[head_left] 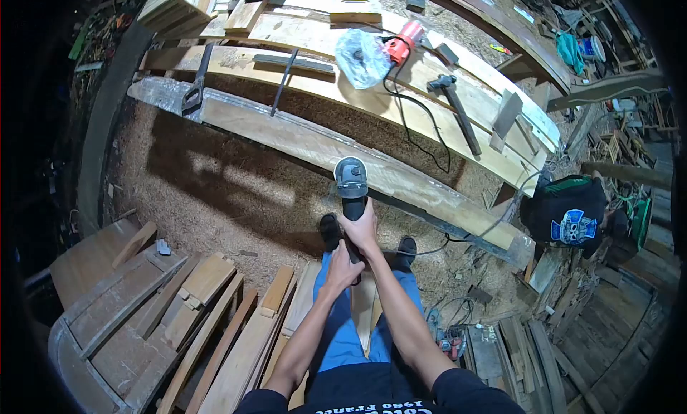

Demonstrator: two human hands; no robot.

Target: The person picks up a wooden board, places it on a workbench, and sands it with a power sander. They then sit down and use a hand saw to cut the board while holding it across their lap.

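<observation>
Both my hands grip a black angle grinder point(351, 178), its round head against the near edge of a long wooden plank point(300, 138); whether they touch is unclear. My right hand point(361, 228) is wrapped round the front of its body. Lower down, my left hand point(342, 269) is closed round the rear end. On the boards beyond lie a hammer point(458, 113), a red power tool point(402, 45) with a black cord, and a clear plastic bag point(361, 58). A handsaw point(195, 92) and a dark metal bar point(284, 83) rest across the planks at the left.
A person in a dark shirt point(569, 217) is low down at the right. Stacked boards point(236, 342) and a curved wooden frame point(107, 328) lie lower left. More planks point(515, 357) and a teal power tool point(447, 339) are lower right. Sawdust covers the ground; a cable crosses near my feet.
</observation>
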